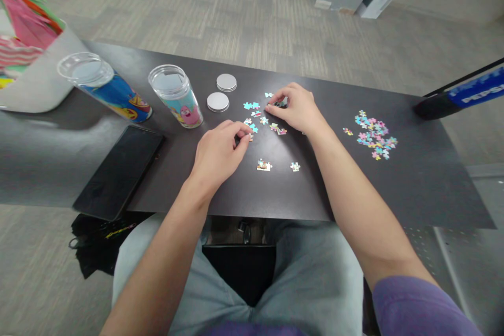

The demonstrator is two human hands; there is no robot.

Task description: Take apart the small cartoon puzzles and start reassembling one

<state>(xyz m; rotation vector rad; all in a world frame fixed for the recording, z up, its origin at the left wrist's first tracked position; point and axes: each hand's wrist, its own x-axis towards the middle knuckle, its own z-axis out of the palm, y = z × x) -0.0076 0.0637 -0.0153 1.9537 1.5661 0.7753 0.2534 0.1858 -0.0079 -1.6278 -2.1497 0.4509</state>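
My left hand (222, 149) rests low over the dark table, thumb and forefinger pinched together at a small jigsaw puzzle piece (251, 137). Farther back, my right hand (295, 107) is curled with its thumb and fingertips close together; whatever they hold is hidden. Between the hands lie loose puzzle pieces, among them a joined turquoise pair (251, 105) and a multicoloured cluster (277, 128). Nearer me are a brownish joined section (264, 165) and a single pale piece (295, 167).
A pile of puzzle pieces (376, 136) lies on the right. To the left stand a pink-and-turquoise canister (185, 107) and a blue canister (122, 97), beside two round lids (218, 102) and a black tablet-like slab (120, 170). A white bin (43, 79) is far left, a blue-labelled object (468, 92) far right.
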